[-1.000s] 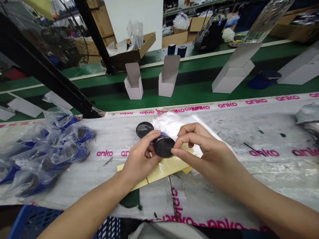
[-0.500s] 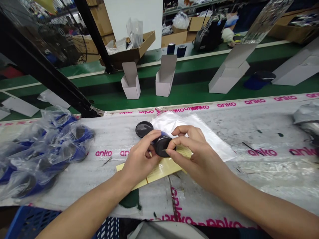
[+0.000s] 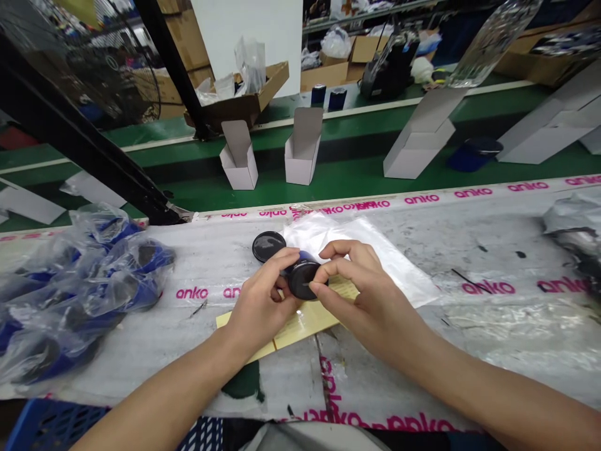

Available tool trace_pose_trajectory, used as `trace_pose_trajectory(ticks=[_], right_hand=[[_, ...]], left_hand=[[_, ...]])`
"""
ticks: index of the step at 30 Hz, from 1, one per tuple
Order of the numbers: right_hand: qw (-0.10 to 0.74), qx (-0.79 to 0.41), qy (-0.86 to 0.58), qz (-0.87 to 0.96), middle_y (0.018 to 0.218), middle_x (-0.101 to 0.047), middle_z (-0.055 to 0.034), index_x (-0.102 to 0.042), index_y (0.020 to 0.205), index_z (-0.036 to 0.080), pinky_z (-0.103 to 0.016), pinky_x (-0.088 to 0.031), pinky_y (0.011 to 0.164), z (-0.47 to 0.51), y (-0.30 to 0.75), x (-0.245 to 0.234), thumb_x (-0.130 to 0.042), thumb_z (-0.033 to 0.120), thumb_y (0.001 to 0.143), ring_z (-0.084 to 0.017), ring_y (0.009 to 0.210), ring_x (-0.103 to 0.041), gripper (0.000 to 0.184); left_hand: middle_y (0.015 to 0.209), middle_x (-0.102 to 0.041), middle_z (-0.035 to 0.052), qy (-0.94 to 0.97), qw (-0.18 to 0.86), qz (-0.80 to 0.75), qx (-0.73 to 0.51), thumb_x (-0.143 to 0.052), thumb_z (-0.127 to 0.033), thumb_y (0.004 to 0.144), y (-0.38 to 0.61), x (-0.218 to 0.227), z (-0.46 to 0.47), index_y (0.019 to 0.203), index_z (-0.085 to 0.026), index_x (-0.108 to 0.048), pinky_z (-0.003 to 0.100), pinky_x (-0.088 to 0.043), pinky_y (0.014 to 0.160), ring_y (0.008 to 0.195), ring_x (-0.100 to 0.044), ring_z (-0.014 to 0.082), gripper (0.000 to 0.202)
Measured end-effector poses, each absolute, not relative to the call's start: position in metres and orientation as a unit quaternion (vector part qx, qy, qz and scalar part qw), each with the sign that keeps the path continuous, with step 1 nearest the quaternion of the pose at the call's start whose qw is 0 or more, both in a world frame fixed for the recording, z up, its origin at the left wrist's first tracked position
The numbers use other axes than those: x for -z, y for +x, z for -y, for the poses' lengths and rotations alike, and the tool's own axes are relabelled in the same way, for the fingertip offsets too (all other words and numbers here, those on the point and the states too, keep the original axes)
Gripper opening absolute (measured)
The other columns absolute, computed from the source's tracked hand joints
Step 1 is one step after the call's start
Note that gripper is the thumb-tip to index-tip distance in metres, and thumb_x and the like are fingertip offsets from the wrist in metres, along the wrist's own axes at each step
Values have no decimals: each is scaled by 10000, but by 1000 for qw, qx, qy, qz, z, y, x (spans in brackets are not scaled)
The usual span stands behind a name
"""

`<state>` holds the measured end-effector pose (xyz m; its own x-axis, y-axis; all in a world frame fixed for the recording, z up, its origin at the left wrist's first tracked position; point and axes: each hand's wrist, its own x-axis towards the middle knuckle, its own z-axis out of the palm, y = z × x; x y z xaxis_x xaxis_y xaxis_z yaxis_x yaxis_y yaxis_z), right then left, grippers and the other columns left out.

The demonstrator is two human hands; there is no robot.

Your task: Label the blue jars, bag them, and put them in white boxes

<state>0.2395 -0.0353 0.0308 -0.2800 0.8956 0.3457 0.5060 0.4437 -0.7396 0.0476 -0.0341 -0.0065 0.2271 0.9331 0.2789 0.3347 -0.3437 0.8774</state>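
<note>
My left hand [image 3: 263,294] is wrapped round a blue cylinder with a black round end [image 3: 301,280], which faces up towards me. My right hand [image 3: 359,279] pinches thumb and forefinger together at the right side of that black end; what is between the fingertips, if anything, is too small to make out. Just behind my left fingers lies a glossy black disc [image 3: 268,246]; whether it joins the cylinder is hidden. Beneath both hands is a yellow sheet [image 3: 286,332] of labels. White plastic bags [image 3: 399,263] lie flat behind my right hand.
Several bagged blue cylinders [image 3: 113,275] are piled at the left. On the green conveyor [image 3: 188,181] beyond stand open white boxes [image 3: 300,163] and a blue cylinder [image 3: 472,156]. A black post [image 3: 117,163] slants across the left. A blue basket [image 3: 51,423] sits below the table edge.
The view has shifted slightly, so the background sits a little further left. Both hands keep nearly the same hold at the cylinder's black end.
</note>
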Motion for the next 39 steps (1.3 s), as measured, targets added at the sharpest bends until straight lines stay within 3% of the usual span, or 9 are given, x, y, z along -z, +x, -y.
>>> trace_pose_trajectory(ticks=[16,21,25,28,31,34,36,39], right_hand=[[404,-205,-464,761,1103,-567,-106,-583,837,210,-457,-489,893,37,233,-22,-553,110,911,-282,1120,-524,128],[399,-394,-484,672,1015,-598,-61,-483,805,232,-428,-493,842,24,241,-24,-592,183,863,-236,980,-588,132],[356,-546,-485,584,959,-612,-36,-528,933,233,-386,-506,774,10,250,-32,-679,332,820,-216,889,-609,214],[360,-502,-490,615,1016,-614,-40,-571,983,231,-367,-499,769,9,245,-32,-734,322,780,-213,913,-606,275],[358,-434,-492,664,1005,-623,-41,-628,947,221,-363,-494,745,9,238,-31,-733,243,780,-201,859,-611,199],[353,-493,-469,641,877,-663,-44,-660,873,190,-360,-527,700,-3,250,-36,-657,248,857,-182,736,-642,60],[375,-509,-474,613,774,-674,-37,-671,842,180,-343,-536,649,-15,271,-44,-607,279,905,-171,659,-639,133],[423,-387,-509,642,803,-710,-43,-713,838,192,-337,-533,670,-31,306,-53,-651,290,890,-188,725,-652,127]], left_hand=[[1419,-602,82,704,355,-455,-413,-674,-20,782,47,3,35,1254,-296,-615,170,-478,519,696,-661,83,550],[1395,-619,95,708,346,-455,-415,-698,-65,804,46,3,34,1242,-283,-625,177,-481,511,690,-654,91,495],[1385,-628,102,701,339,-464,-422,-719,-84,795,46,3,32,1238,-268,-628,173,-476,494,637,-611,71,488],[1380,-637,99,703,336,-465,-420,-718,-103,806,47,3,32,1234,-266,-633,166,-476,498,646,-620,72,466],[1382,-638,104,696,347,-476,-411,-725,-129,808,47,1,32,1238,-258,-637,160,-480,495,651,-640,75,458],[1407,-620,120,682,352,-498,-404,-753,-170,799,47,-1,32,1250,-247,-643,171,-494,491,653,-652,86,471],[1428,-605,115,679,345,-512,-396,-752,-200,817,47,-2,32,1279,-261,-637,183,-513,511,693,-671,103,481],[1455,-582,108,685,331,-527,-379,-734,-240,857,47,-2,33,1390,-298,-564,190,-525,528,768,-691,127,563]])
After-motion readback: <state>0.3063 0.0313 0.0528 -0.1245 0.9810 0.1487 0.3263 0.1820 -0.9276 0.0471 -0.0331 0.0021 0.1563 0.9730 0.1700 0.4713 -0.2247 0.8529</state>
